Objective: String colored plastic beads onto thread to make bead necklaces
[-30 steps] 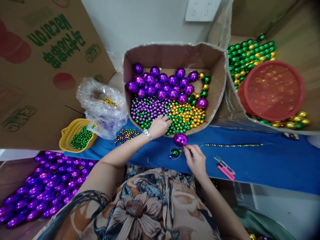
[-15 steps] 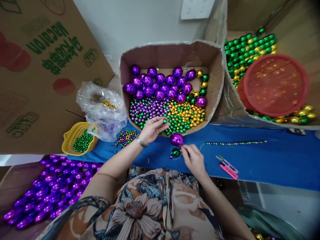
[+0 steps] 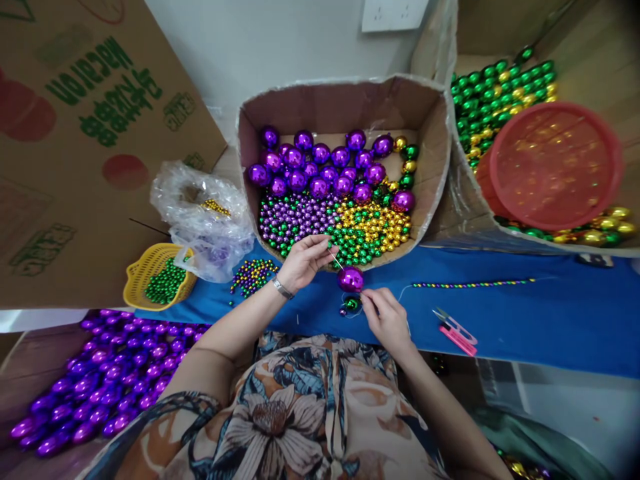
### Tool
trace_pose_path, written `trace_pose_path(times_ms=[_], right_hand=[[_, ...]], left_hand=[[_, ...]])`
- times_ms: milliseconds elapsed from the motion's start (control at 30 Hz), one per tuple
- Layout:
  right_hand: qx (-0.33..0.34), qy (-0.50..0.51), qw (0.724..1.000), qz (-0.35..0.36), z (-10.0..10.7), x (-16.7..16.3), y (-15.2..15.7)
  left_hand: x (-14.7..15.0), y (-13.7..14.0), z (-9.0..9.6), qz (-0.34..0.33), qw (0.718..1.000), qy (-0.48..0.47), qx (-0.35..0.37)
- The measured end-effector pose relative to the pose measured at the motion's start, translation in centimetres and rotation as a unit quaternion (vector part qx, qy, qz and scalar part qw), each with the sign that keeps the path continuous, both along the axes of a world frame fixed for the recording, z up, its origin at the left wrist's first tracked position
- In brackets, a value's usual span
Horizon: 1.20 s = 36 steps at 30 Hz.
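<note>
My left hand (image 3: 306, 260) pinches a thin needle (image 3: 336, 259) between thumb and fingertips. The needle slants down to a large shiny purple ball bead (image 3: 350, 279), hanging just above the blue cloth. Thumb and forefinger of my right hand (image 3: 387, 319) are closed at the bead's lower right edge, where a pale thread runs; the exact pinch point is partly hidden. Below the bead, a green bead (image 3: 352, 304) and a small purple bead (image 3: 343, 311) lie by a thread loop. A strung row of small multicoloured beads (image 3: 470, 285) stretches to the right on the cloth.
Ahead stands a cut-down carton (image 3: 345, 107) of purple balls and smaller beads. A yellow basket (image 3: 135, 283), plastic bag (image 3: 200, 193) and loose beads (image 3: 253, 277) are left. Pink-handled snips (image 3: 457, 340) lie right, near a red tub (image 3: 555, 167) in another carton.
The purple bead and the needle have shifted very slightly left. Both hands keep the same grip.
</note>
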State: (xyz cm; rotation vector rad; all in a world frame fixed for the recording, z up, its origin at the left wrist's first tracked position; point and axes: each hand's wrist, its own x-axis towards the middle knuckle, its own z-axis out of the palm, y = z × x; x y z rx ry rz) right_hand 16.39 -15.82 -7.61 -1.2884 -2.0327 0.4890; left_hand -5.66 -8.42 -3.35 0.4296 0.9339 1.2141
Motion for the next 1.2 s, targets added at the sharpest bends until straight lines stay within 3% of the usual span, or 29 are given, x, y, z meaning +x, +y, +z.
trace_pose_path(times_ms=[600,933,1100,1200], right_hand=[[0.002,0.003,1.000,-0.004,-0.2,0.2,-0.1],[0.001,0.006,0.996,-0.086,0.5,1.8,0.1],[-0.033,0.027,0.995,-0.086,0.0,3.1,-0.4],[-0.060,0.050,0.993,-0.086,-1.6,3.7,-0.5]], left_hand=[[0.4,-0.6,0.4,0.016,1.000,0.006,-0.002],[3.9,-2.1,0.4,-0.038,0.984,0.116,0.128],[4.9,-2.6,-1.1,-0.071,0.968,0.175,0.166],[5.3,-2.8,-2.5,-0.096,0.938,0.242,0.230]])
